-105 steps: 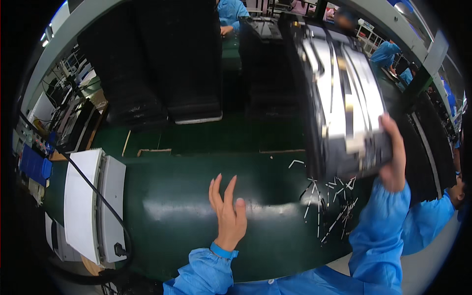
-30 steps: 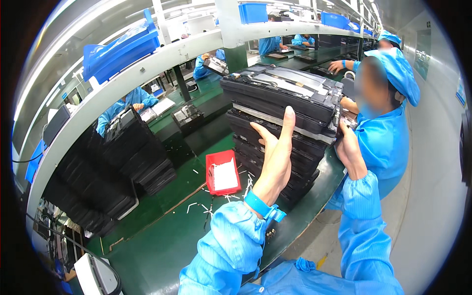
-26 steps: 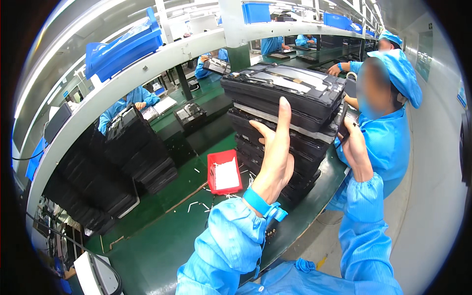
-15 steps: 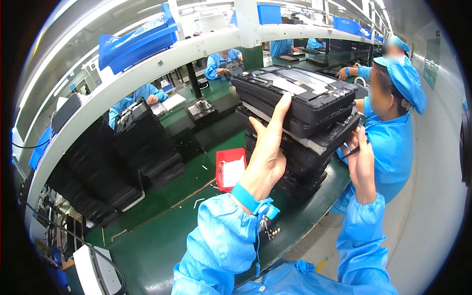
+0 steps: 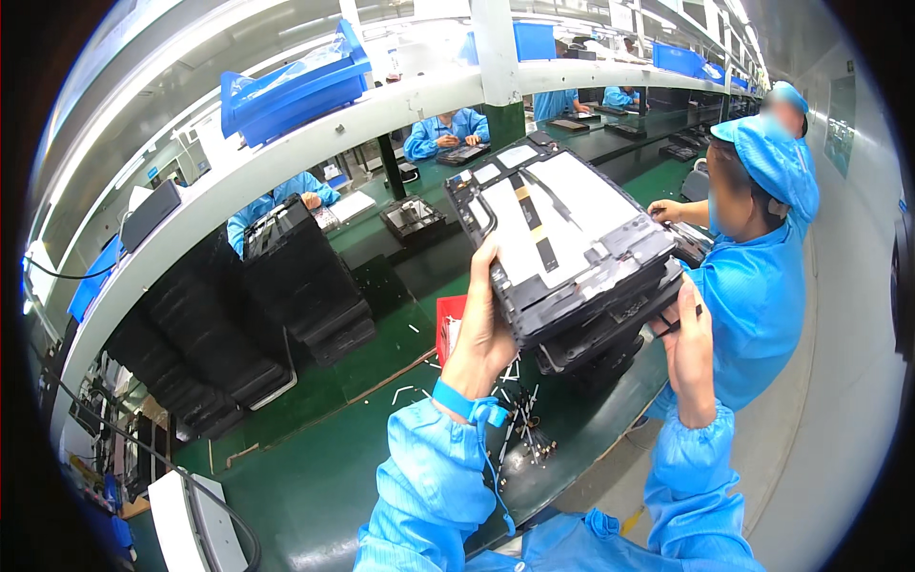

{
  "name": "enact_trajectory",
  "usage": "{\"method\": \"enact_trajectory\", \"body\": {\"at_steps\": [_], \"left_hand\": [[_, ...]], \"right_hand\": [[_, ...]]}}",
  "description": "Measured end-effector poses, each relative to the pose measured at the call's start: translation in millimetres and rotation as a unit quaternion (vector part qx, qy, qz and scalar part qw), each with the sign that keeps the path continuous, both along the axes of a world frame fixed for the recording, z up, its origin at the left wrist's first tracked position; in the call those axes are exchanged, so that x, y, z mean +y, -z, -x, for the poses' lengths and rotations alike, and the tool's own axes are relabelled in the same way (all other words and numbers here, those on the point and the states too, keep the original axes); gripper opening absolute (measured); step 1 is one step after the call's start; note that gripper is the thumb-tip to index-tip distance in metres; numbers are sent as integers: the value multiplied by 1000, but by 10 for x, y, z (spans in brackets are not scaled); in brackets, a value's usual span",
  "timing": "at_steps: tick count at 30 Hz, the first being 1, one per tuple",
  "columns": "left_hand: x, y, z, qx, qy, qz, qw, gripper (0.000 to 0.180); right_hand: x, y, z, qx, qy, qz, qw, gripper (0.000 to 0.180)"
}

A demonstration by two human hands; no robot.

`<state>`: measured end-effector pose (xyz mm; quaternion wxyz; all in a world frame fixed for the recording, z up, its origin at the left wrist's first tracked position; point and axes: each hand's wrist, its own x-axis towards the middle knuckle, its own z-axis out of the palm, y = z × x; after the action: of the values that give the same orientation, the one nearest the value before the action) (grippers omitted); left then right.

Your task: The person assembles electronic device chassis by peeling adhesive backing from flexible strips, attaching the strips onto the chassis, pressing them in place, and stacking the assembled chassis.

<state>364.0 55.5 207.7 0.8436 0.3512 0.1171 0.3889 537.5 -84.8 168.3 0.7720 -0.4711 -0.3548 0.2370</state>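
Note:
A few black tablet bodies with their backs off [image 5: 581,214] are tilted toward me, the top one showing pale battery panels and an orange-and-black ribbon strip. My left hand [image 5: 483,329] grips their left edge, thumb along the side. At the right near corner my right hand [image 5: 690,348] holds the edge with its fingers. A thin black tool [image 5: 679,324] also sticks out between those fingers; its kind is unclear. More dark tablet bodies [image 5: 610,367] show beneath, partly hidden. Whether the held ones still touch them I cannot tell.
A red tray [image 5: 445,334] stands behind my left wrist. Small cables and white strips [image 5: 529,443] lie on the green bench [image 5: 381,458]. Tall stacks of black tablets [image 5: 305,276] are at left. A person in blue [image 5: 753,276] works close at right. A shelf beam [image 5: 419,105] crosses overhead.
The upper tablets have tipped so their top face turns toward me. My left hand has moved down along their left edge; the right still holds the corner. The view has shifted slightly.

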Motion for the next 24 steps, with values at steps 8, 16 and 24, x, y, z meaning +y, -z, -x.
{"method": "enact_trajectory", "body": {"at_steps": [8,16,24], "left_hand": [[-316,186,990,71,-249,67,964,50],[-1340,1051,2570,52,-433,169,884,58],[-1774,1263,2730,89,-507,226,827,42]], "right_hand": [[-116,195,964,-185,10,-48,981,53],[-356,1106,1980,38,-315,-65,946,39],[-236,1547,2269,108,-478,132,862,36]]}}
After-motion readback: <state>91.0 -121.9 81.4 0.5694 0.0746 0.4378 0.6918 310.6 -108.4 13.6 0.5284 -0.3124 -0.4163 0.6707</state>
